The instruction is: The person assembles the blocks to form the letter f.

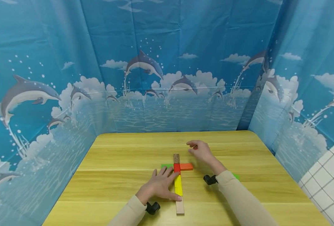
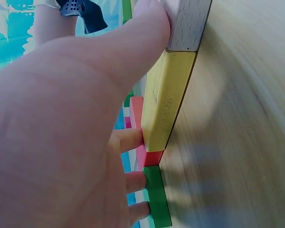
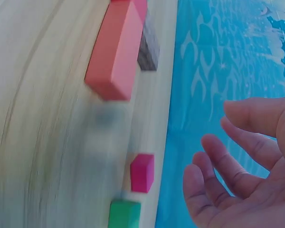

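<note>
Flat wooden blocks form a cross on the table. Its upright runs from a dark brown block through a red block and a yellow block to a pale wood block. A green block forms the left arm, an orange-red block the right. My left hand rests spread along the left side, thumb by the yellow-pale joint, other fingertips at the red and green blocks. Beyond the cross's right arm, my right hand hovers over the table, fingers loosely bent, with nothing held in the right wrist view.
A small magenta block and another green block lie on the table beyond the orange-red one. Green also shows beside my right sleeve. A blue dolphin curtain hangs behind the yellowish wooden table.
</note>
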The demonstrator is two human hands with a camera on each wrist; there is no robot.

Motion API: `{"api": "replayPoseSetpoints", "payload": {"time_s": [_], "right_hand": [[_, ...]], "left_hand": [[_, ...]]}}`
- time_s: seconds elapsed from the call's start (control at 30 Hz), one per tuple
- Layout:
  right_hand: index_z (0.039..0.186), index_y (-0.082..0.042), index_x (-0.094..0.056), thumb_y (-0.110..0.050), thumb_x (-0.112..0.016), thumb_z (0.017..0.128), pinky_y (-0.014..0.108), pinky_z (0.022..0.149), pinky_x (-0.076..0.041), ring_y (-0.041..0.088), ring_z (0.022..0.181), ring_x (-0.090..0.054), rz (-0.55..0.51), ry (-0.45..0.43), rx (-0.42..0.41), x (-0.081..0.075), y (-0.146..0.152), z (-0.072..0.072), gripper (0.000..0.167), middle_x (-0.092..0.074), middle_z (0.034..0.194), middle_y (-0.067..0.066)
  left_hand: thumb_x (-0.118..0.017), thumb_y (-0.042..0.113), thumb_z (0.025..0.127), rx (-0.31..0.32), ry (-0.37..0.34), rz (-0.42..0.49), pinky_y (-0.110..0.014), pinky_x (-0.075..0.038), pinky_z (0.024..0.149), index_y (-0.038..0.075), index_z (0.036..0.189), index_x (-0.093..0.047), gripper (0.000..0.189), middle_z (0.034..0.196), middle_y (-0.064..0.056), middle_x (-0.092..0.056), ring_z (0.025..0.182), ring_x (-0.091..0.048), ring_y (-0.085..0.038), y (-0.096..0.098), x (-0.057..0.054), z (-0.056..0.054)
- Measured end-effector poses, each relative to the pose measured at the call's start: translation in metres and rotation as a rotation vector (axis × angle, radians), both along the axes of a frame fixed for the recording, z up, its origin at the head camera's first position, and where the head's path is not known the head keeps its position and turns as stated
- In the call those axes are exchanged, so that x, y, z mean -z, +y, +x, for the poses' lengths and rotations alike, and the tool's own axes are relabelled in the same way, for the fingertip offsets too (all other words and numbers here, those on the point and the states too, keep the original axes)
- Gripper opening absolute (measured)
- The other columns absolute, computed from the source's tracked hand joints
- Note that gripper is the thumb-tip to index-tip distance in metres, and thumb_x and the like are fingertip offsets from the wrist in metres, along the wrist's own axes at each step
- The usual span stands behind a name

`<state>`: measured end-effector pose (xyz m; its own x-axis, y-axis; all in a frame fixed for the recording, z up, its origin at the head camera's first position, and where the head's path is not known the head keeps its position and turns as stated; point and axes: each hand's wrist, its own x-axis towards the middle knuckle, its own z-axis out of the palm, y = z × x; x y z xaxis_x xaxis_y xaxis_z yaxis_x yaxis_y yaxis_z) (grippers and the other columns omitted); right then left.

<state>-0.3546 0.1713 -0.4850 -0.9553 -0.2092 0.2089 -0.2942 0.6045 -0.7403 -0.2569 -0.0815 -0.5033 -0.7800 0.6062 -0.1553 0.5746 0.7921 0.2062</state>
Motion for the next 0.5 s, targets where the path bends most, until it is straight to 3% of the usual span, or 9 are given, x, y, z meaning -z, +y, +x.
{"api": "replayPoseSetpoints", "payload": {"time_s": [0.2, 0.5], "right_hand": [[0.128, -0.008, -0.068, -0.008, -0.068, 0.097, 0.042, 0.079, -0.055, 0.031, 0.104, -0.061, -0.022, -0.013, 0.024, 0.004, 0.019, -0.003, 0.032, -0.064, 0.123, 0.020], [0.127, -0.004, -0.068, -0.006, -0.068, 0.096, 0.049, 0.085, -0.053, 0.034, 0.105, -0.061, 0.024, 0.001, 0.073, 0.018, 0.048, -0.008, 0.031, -0.066, 0.120, 0.019]], "left_hand": [[-0.061, 0.082, 0.078, -0.002, -0.006, 0.020, -0.070, -0.020, 0.111, 0.028, 0.160, -0.029, 0.103, 0.166, -0.009, -0.020, 0.150, -0.019, -0.036, 0.000, -0.003, 0.002], [-0.061, 0.082, 0.077, -0.006, -0.002, 0.020, -0.070, -0.019, 0.111, 0.030, 0.160, -0.027, 0.104, 0.166, -0.008, -0.020, 0.151, -0.018, -0.036, 0.000, -0.005, 0.004]]}}
